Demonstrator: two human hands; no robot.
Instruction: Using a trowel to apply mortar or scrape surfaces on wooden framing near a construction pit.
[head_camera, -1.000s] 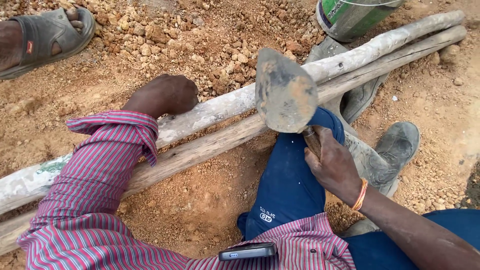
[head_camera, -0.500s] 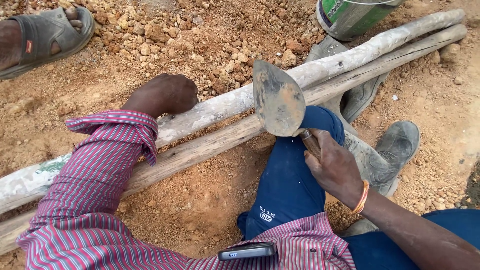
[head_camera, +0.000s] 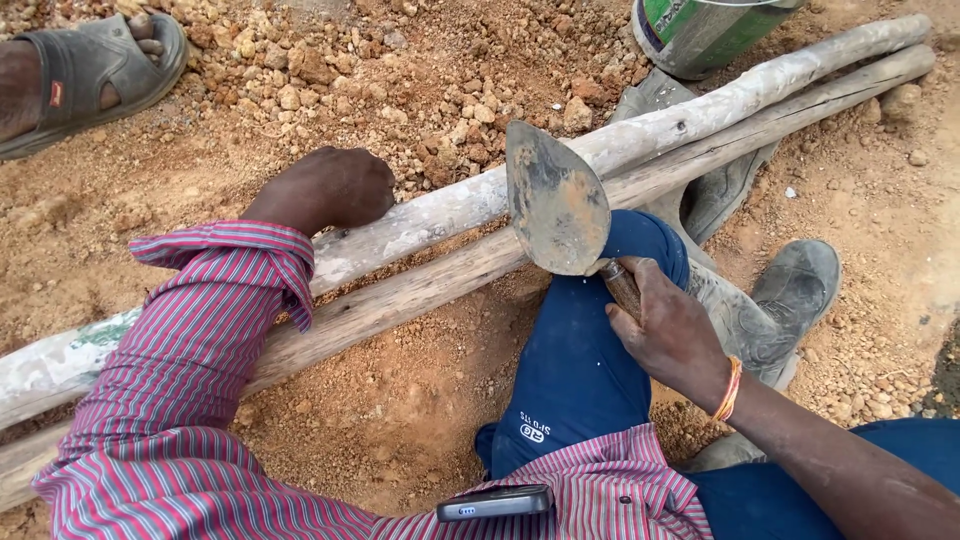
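My left hand (head_camera: 325, 188) is closed in a fist and rests on a pale, whitewashed wooden pole (head_camera: 690, 115) lying across red earth. A second, darker pole (head_camera: 400, 295) lies right beside it, nearer to me. My right hand (head_camera: 672, 335) grips the wooden handle of a broad-bladed cutting tool (head_camera: 555, 200); the worn metal blade is raised above the two poles, its edge turned toward them. My knee in blue trousers (head_camera: 585, 370) sits just under the blade. An orange band circles my right wrist.
Another person's foot in a grey sandal (head_camera: 85, 70) stands at the top left. A green and white bucket (head_camera: 700, 30) sits at the top. Grey boots (head_camera: 780, 300) lie right of the poles. Loose stones cover the ground. A phone (head_camera: 495, 502) pokes from my shirt pocket.
The blade has moved left and down toward the poles, turning more edge-on. My left hand has stayed on the pale pole.
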